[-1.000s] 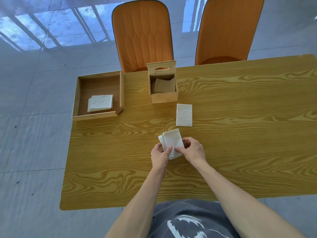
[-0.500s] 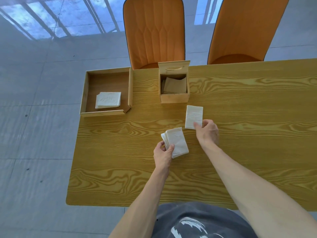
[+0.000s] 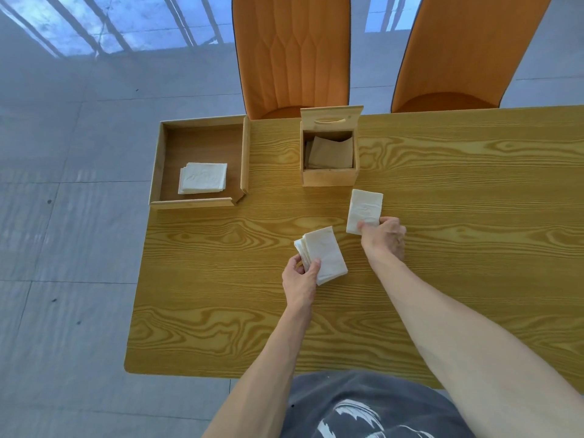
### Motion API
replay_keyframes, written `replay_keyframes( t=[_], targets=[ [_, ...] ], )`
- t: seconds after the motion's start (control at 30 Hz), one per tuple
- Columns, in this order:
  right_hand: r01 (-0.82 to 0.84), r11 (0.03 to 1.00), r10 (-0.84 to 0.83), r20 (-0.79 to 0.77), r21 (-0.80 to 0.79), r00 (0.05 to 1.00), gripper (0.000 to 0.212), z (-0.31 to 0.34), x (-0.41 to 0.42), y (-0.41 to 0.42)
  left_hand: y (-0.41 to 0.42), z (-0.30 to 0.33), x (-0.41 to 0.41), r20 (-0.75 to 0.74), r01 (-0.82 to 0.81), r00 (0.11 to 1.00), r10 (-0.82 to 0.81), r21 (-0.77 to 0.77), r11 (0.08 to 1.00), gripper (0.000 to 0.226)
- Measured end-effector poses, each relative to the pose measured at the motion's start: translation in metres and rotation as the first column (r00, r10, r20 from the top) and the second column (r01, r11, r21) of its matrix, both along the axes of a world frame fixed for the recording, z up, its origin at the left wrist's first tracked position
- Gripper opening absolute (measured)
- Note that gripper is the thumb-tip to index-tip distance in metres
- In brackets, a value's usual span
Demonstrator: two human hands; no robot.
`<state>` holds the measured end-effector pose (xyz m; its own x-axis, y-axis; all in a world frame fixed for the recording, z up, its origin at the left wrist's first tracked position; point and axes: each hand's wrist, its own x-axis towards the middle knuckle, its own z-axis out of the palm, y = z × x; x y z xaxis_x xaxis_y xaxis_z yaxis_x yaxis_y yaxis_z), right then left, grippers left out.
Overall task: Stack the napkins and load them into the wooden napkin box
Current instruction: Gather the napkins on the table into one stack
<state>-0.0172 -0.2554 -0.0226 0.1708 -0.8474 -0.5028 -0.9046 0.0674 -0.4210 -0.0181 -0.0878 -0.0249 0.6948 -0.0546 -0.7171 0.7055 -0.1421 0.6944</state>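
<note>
R hand [image 3: 384,237] now pinches single napkin [image 3: 364,210], long axis away; L hand [image 3: 300,278] grips stack [image 3: 322,254].

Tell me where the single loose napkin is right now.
In the head view, the single napkin lies on the table right of centre, just in front of the wooden napkin box, its near edge pinched by the right hand.

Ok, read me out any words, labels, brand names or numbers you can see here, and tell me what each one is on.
No readable text anywhere.
Napkins in the wooden tray: faint embossed marks, too blurred to read.
Single napkin under the right hand: the same, unreadable.
Shirt: a white graphic, no letters discernible.
Napkin box: no label seen.
</note>
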Motion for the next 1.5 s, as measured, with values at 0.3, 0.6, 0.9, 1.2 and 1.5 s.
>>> replay_keyframes(
  t=[0.3,0.6,0.9,1.2,1.5],
  targets=[
    [-0.001,0.998,0.010,0.154,-0.061,0.988,0.028,-0.003,-0.006,0.003,0.001,0.001,0.001,-0.013,0.007,1.000,-0.007,-0.011,1.000,0.032],
    [0.018,0.950,-0.196,0.550,0.311,0.812,0.019,0.005,-0.039,0.009,0.006,0.005,0.003,-0.028,0.042,0.999,-0.042,-0.016,0.999,0.034],
    [-0.252,0.874,-0.018,0.545,0.416,0.838,0.022,-0.007,-0.065,0.035,0.005,0.007,0.003,-0.047,0.039,0.998,-0.041,-0.034,0.999,0.025],
    [-0.517,0.855,0.482,0.295,0.049,0.825,0.024,-0.010,-0.059,0.047,0.004,0.006,-0.002,-0.030,0.075,0.996,-0.079,-0.100,0.992,0.035],
    [-0.557,0.829,0.519,0.304,0.047,0.799,0.037,-0.006,-0.066,0.047,0.001,0.005,-0.002,-0.037,0.141,0.989,-0.144,-0.079,0.987,0.025]
  ],
)
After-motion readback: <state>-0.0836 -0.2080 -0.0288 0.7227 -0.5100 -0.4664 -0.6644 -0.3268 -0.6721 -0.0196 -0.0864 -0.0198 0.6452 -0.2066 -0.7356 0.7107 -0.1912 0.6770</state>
